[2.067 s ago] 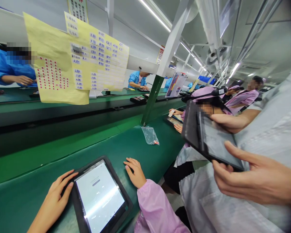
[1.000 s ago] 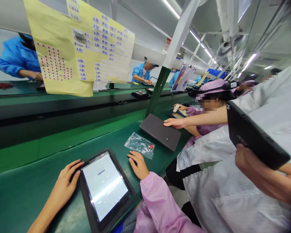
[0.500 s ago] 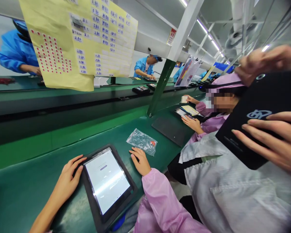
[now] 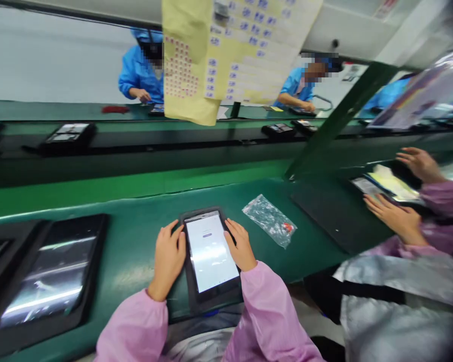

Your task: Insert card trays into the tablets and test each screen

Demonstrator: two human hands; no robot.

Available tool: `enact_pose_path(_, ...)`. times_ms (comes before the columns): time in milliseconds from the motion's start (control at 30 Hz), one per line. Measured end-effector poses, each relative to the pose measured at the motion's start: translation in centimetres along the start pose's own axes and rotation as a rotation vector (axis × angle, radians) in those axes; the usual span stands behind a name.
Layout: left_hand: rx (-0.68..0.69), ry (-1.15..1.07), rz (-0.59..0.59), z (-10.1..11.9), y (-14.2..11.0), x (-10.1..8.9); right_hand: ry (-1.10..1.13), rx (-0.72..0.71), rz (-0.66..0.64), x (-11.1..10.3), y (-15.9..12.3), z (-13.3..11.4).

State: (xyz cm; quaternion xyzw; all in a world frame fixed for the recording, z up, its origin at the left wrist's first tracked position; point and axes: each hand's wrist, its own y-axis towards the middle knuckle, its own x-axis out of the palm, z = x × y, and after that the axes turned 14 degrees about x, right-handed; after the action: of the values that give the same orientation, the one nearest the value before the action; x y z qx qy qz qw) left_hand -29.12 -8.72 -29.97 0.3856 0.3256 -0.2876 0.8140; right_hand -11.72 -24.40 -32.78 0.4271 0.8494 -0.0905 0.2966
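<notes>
A tablet with a lit white screen [image 4: 211,256] lies on a dark pad [image 4: 193,301] on the green bench, between my two hands. My left hand [image 4: 168,255] rests along its left side, fingers slightly spread and fingertips at the upper left edge. On the opposite side, my right hand [image 4: 241,245] touches the right edge with fingers stretched out and thumb near the screen. Neither hand is wrapped round the tablet. Right of my right hand lies a clear plastic bag [image 4: 268,218] with small orange-red pieces in it.
At the left, a dark-screened tablet [image 4: 56,271] lies on a black pad. Another black pad [image 4: 326,213] lies at the right, by a co-worker's hands [image 4: 396,218]. Beyond the bench, a black conveyor [image 4: 166,143] carries devices. Yellow sheets [image 4: 192,60] hang above.
My view has swung left and levelled. My right hand has come to the tablet's right edge from beside the plastic bag. The co-worker's raised black tablet is out of view.
</notes>
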Motion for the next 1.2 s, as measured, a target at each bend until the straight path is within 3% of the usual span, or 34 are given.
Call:
enact_pose_path(133,-0.178,-0.170,0.078,2.7,-0.8,1.4,0.055,0.039,-0.051,1.1,0.8,-0.3)
enact_pose_path(267,-0.378,-0.393,0.209,4.3,0.0,2.7,0.133,0.067,-0.089,0.4,0.8,-0.1)
enact_pose_path(400,-0.444,-0.655,0.367,6.0,1.5,1.7,0.380,0.072,-0.145,-1.1,-0.3,-1.4)
enact_pose_path(533,-0.175,-0.882,0.424,7.7,3.6,-2.6,0.662,-0.047,-0.219,-2.6,-2.0,-4.2)
enact_pose_path(633,0.059,-0.781,0.299,9.1,5.2,-6.2,0.639,-0.138,-0.244,-4.5,-2.9,-5.1)
enact_pose_path(700,0.202,-0.636,0.196,10.0,5.8,-7.9,0.551,-0.171,-0.253,-6.7,-2.7,-4.4)
enact_pose_path(800,0.401,-0.472,0.118,11.0,5.7,-9.2,0.265,-0.156,-0.112,-10.8,0.0,-1.5)
enact_pose_path(867,0.459,-0.443,0.087,11.4,5.4,-9.7,-0.007,-0.120,0.063,-13.2,3.4,0.6)
enact_pose_path(900,0.467,-0.435,0.071,11.5,5.2,-9.8,-0.069,-0.119,0.073,-14.0,5.5,1.5)
enact_pose_path(967,0.468,-0.418,0.062,11.9,5.0,-10.1,-0.147,-0.140,0.007,-14.8,9.6,2.6)
enact_pose_path(1067,0.448,-0.399,0.074,12.6,4.8,-10.3,-0.222,-0.173,-0.189,-14.1,14.4,2.7)
enact_pose_path(1200,0.247,-0.463,0.111,13.1,5.1,-10.0,-0.257,-0.141,-0.337,-14.0,17.4,2.0)
